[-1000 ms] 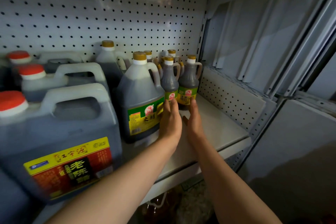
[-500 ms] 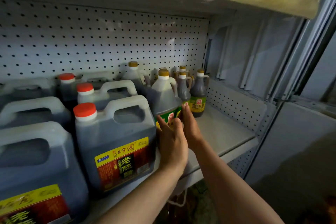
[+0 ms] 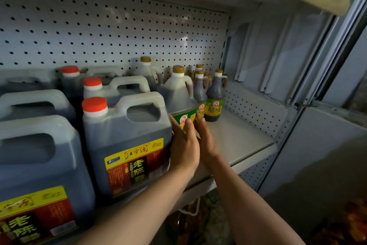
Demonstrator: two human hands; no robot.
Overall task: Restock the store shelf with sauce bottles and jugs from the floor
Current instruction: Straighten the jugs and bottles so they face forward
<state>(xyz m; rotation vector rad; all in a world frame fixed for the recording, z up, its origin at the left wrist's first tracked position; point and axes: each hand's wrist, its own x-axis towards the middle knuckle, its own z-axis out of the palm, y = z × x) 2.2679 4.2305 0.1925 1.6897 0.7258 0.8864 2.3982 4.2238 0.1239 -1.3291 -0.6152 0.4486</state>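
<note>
- Two hands meet at the green-label jug point(image 3: 179, 101): the left hand point(image 3: 184, 145) lies flat on its front, fingers straight, and the right hand point(image 3: 206, 139) presses its right flank, fingers also straight. Neither curls round anything; to my eye they are nudging it into line, not lifting it.
- Just left of the hands stands a red-cap jug point(image 3: 127, 141), touching the left hand's knuckle side; more red-cap jugs crowd beyond it.
- Just beyond the fingertips, two small bottles point(image 3: 213, 97) stand upright, tight against the green-label jug, likely packed close to keep the bare shelf point(image 3: 244, 137) to the right free for more stock.
- The hands hide the jug's lower label, so I cannot tell whether its base sits flush.
- Below the wrists something amber shows dimly; too dark to name.
</note>
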